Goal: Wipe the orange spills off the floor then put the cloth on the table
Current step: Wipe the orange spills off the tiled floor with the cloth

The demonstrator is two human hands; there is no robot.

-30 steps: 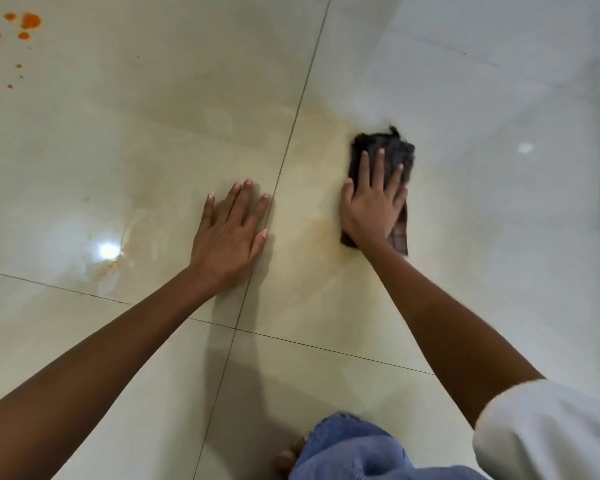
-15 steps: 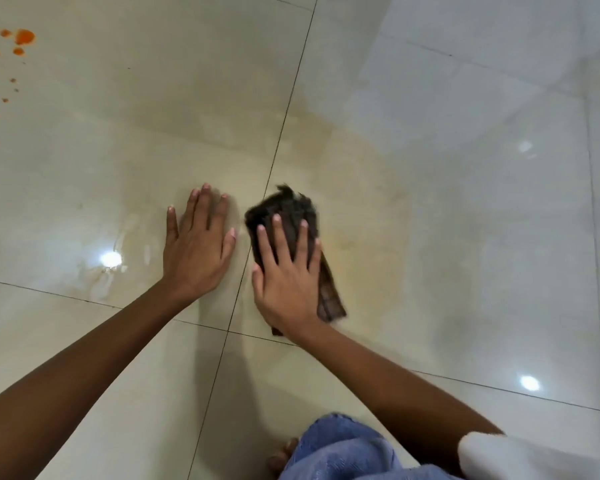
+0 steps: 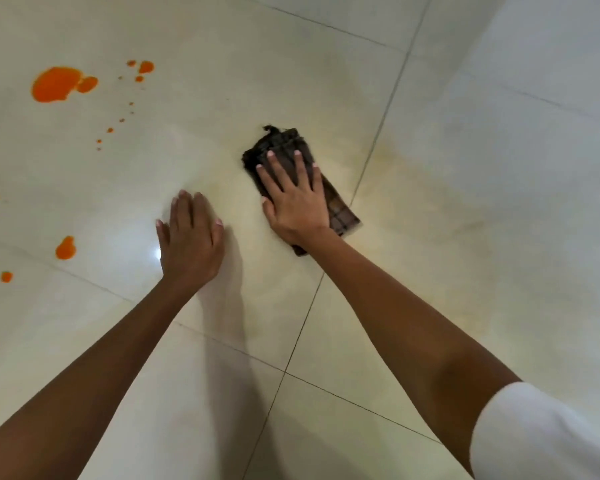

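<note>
Right hand [image 3: 297,202] presses cloth [image 3: 340,213] flat on floor [image 3: 465,202]; orange spills [image 3: 58,84] lie left.

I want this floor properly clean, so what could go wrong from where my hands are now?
1. The left hand is braced flat on glossy tile and could slip.
2. The large orange puddle and smaller drops lie to its left, away from the cloth, so they could be smeared or missed.
3. A faint yellowish film near the cloth may remain.
</note>
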